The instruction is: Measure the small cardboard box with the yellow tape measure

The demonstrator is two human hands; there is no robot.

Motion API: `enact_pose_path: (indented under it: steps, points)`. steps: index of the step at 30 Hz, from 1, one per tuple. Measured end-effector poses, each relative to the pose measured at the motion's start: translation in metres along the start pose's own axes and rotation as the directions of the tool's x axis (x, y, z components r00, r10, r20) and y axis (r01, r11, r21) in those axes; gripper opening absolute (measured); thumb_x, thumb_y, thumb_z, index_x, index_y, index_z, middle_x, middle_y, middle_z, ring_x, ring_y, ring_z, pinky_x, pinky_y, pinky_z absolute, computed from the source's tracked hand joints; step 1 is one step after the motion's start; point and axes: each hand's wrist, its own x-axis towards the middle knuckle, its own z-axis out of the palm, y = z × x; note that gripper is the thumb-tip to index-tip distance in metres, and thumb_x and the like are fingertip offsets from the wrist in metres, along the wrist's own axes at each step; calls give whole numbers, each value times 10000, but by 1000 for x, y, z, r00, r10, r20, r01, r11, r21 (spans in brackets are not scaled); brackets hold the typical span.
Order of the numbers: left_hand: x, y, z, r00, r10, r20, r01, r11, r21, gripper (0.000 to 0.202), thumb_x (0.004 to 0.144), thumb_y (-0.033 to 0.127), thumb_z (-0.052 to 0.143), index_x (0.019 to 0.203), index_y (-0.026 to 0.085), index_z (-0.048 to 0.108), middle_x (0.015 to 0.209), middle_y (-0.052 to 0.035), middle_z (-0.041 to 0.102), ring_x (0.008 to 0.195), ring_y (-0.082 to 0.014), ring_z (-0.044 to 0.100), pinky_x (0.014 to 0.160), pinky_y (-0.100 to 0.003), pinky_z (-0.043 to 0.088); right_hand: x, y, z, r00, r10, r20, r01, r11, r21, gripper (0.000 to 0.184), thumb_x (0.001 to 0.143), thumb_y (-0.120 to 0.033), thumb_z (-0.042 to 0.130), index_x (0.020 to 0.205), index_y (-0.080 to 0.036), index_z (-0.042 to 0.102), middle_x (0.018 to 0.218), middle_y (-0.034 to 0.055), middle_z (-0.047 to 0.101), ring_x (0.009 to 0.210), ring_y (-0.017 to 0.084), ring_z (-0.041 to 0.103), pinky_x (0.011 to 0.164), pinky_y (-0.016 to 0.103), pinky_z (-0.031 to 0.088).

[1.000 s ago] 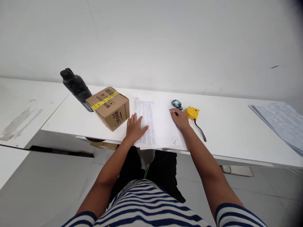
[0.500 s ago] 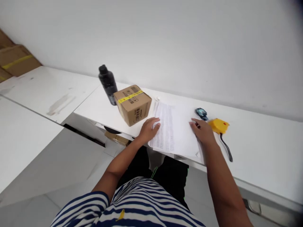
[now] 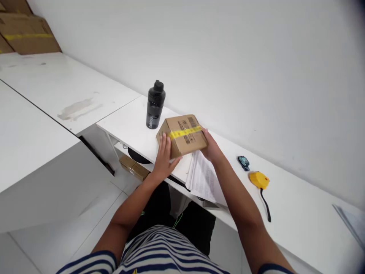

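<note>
A small brown cardboard box (image 3: 185, 142) with yellow tape across its top is held between my two hands at the front part of the desk. My left hand (image 3: 165, 158) presses against its left side, fingers upright along the cardboard and thumb under the near edge. Around the box's right end my right hand (image 3: 210, 146) is wrapped, its fingertips partly hidden. Printed paper sheets (image 3: 203, 179) lie in a stack just to the right of the box, partly covered by my right forearm. Behind the box a black bottle (image 3: 155, 104) stands upright.
On the right of the white desk (image 3: 296, 213) lie a dark watch-like device (image 3: 243, 161) and a yellow tape measure (image 3: 259, 179) with a black strap. Large cartons (image 3: 31, 34) stand at the far left. A clear plastic-looking sheet (image 3: 350, 220) lies at the right edge.
Both hands have left the paper stack and taken hold of the cardboard box, which is now turned and tilted. The view has also swung, shifting everything in the picture.
</note>
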Motion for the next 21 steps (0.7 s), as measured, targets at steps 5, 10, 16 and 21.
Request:
enact_pose_path:
  steps: [5,10,16,21]
  points:
    - [-50,41,-14,926,370,-71,-367,929,46,876,918,222,536,1596,253,-17,1689,-68,-61,1550,-334,39,1196,-612,266,-119,12,0,967,-70,-246,57,997,-60,684,853,-590,590,1477,-386,397,1449,32,540,1321,306,526,1039,499,487]
    - [-58,11,-24,942,315,-112,-320,947,-31,887,901,335,612,1597,266,66,1681,-143,30,1546,-326,108,1179,-591,300,-111,15,48,893,-98,-439,128,991,38,603,890,-668,486,1385,-323,508,1465,55,525,1376,291,470,1126,503,402]
    - [-6,-32,0,988,-122,-89,119,992,-37,827,926,401,572,1584,139,146,1637,-222,208,1537,-303,183,1246,-510,173,-84,27,44,708,-304,-637,245,952,-182,639,897,-653,512,1439,-339,387,1591,73,344,1448,265,371,1104,496,428]
    - [24,-20,19,927,-348,-142,346,937,-37,724,975,428,436,1555,98,155,1609,-215,238,1533,-299,170,1254,-525,118,-224,83,29,568,-190,-801,-66,959,-274,340,934,-519,532,1181,-288,571,1026,69,676,880,235,674,855,468,559]
